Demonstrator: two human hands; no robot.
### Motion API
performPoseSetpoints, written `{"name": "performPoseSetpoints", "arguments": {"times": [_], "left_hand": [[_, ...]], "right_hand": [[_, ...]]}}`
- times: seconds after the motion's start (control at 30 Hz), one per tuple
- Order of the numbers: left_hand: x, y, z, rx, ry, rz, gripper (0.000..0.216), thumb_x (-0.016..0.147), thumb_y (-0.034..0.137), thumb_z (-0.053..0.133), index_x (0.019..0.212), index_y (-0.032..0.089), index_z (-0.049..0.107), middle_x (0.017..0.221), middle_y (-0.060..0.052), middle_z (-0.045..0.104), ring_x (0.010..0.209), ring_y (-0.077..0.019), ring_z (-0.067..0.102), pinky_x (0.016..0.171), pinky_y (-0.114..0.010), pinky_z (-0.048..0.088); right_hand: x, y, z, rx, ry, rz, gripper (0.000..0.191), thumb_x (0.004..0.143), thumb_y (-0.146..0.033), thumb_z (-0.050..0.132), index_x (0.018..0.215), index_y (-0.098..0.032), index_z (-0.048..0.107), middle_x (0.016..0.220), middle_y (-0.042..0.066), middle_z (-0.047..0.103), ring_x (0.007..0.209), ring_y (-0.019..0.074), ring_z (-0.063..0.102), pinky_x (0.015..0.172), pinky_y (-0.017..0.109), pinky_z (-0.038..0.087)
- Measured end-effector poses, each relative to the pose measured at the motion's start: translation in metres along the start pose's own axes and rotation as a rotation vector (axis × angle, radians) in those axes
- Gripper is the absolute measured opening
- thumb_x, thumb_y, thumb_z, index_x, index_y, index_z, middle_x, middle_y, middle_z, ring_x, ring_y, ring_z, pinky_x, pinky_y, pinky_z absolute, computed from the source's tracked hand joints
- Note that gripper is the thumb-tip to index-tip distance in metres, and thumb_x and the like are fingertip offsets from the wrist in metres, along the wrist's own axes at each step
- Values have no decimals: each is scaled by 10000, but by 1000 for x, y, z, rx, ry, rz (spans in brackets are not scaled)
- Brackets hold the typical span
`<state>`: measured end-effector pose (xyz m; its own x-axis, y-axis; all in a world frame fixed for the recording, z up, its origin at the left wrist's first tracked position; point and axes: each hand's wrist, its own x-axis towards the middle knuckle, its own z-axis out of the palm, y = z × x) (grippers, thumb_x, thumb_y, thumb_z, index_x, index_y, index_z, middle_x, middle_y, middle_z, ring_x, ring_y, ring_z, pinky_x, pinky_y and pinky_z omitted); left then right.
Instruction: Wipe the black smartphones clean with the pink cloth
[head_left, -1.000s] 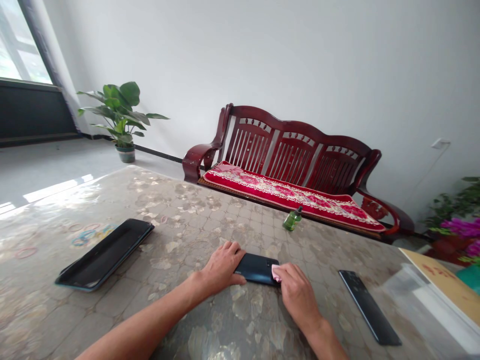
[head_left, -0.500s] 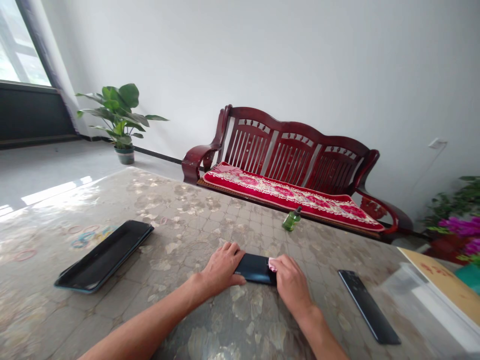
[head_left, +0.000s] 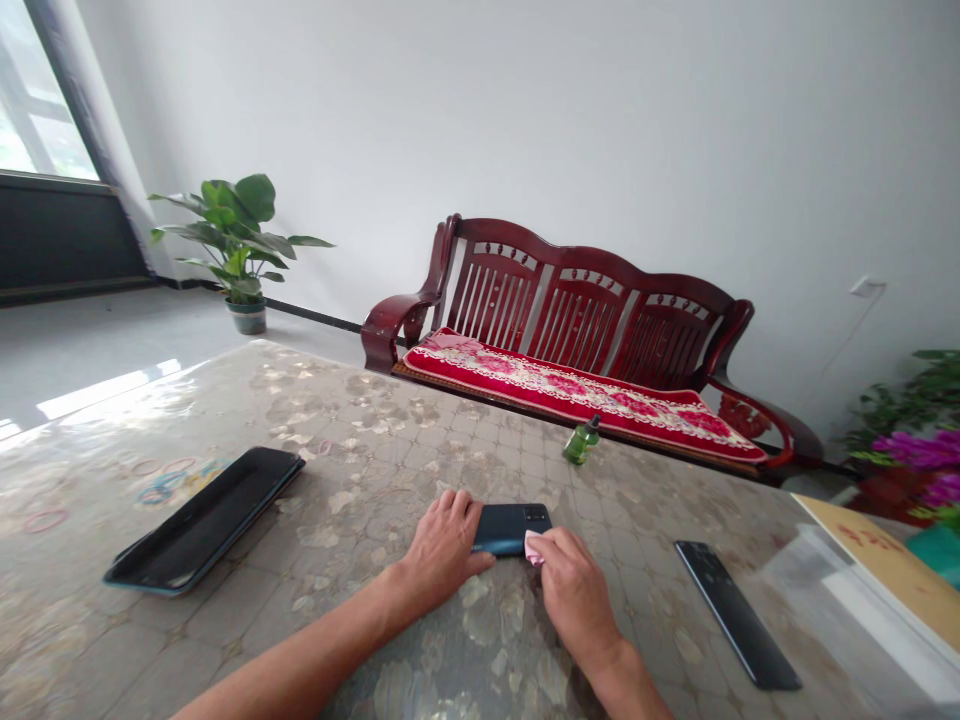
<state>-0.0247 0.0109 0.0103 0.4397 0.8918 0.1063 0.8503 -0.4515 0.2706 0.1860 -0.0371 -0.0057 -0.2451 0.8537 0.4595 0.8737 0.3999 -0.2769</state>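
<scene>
A dark blue phone [head_left: 511,527] lies back-up on the patterned table [head_left: 352,440]. My left hand [head_left: 444,549] rests on its left end, fingers curled over the edge, pinning it down. My right hand [head_left: 574,592] is closed on a small pink cloth [head_left: 533,546] and presses it against the phone's near right part. Most of the cloth is hidden under my fingers.
A black tablet [head_left: 206,516] lies at the left, with loose rubber bands [head_left: 161,478] beyond it. A second dark phone [head_left: 737,612] lies at the right. A small green bottle [head_left: 581,440] stands near the far edge. Behind are a red wooden bench [head_left: 577,340] and potted plants.
My right hand with the pink cloth has slid leftward and nearer along the phone, uncovering its right end. My left hand has kept its hold.
</scene>
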Motion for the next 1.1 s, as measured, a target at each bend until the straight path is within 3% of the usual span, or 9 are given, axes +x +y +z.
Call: {"name": "performPoseSetpoints", "arguments": {"times": [0.2,0.4,0.5,0.7,0.8,1.0,1.1], "left_hand": [[-7,12,11,8,64,-77,481,788,413,680,1197,198,546,1130,-121,565,1077,-332,494,928,-468,429],[-17,17,12,-129,23,14,579,774,451,684,1278,215,525,1276,-121,514,1151,-335,473,981,-467,425],[-17,10,13,-245,-29,114,508,769,370,691,1241,239,557,1318,-97,496,1169,-297,486,990,-405,441],[-14,0,9,-361,-29,358,416,757,269,695,1164,243,610,1258,-68,551,1142,-268,499,1019,-369,418],[-14,2,4,-402,-30,438,359,793,217,640,1151,236,622,1239,-64,570,1162,-249,497,1043,-345,397],[-13,3,3,-406,-55,439,439,797,182,602,1231,245,597,1307,-66,551,1240,-257,474,1085,-358,375],[-13,2,5,-393,-55,436,439,796,199,614,1231,256,598,1299,-65,560,1225,-266,491,1075,-374,386]], "right_hand": [[24,20,16,212,62,108,378,837,-61,415,969,-234,723,875,34,664,828,159,635,775,259,494],[57,30,23,279,27,184,341,808,-71,462,920,-232,740,890,33,687,852,165,653,787,266,499],[58,29,19,215,2,159,360,821,-47,444,930,-236,730,890,26,677,849,156,640,775,250,486],[33,15,11,-24,-17,-78,334,876,-32,436,951,-246,680,897,33,633,881,172,576,801,269,455],[35,14,13,-73,-19,-79,320,867,-18,448,946,-244,661,918,35,630,889,182,568,802,279,453],[66,26,22,-130,-10,0,319,867,-32,435,896,-241,674,867,37,627,854,184,565,769,272,436],[64,26,23,-121,-20,-5,331,866,-34,424,905,-243,677,857,32,619,850,175,561,765,260,429]]}}
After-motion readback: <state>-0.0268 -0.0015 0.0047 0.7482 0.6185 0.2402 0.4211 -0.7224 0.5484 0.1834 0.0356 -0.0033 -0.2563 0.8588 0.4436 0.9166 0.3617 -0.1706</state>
